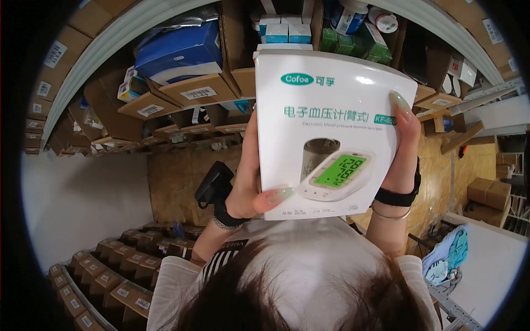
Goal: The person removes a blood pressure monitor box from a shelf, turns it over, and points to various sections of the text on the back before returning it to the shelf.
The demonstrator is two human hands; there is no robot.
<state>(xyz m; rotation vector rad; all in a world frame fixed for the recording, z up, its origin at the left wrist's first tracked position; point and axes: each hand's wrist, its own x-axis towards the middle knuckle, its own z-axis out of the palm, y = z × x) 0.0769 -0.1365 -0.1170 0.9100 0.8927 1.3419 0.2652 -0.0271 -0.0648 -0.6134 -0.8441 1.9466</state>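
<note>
A white blood pressure monitor box [342, 127] is held up in front of my chest, its printed front facing the camera. It shows a green Cofoe logo and a picture of a monitor with a lit green screen. My left hand [256, 187] grips the lower left edge, thumb on the front. At the right edge my right hand [406, 129] clasps the box, its thumb near the upper corner. The other fingers of both hands are mostly hidden behind the box. A black device [214, 185] is beside my left wrist, and a black band [400, 197] circles the right.
Ahead, a shelf carries labelled cardboard bins [190, 91], with a large blue box [179, 52], small blue-white boxes [287, 33] and green boxes [356, 47]. More bins [118, 270] stand behind at lower left. At right are brown cartons [488, 190] and a hanging blue bag [447, 254].
</note>
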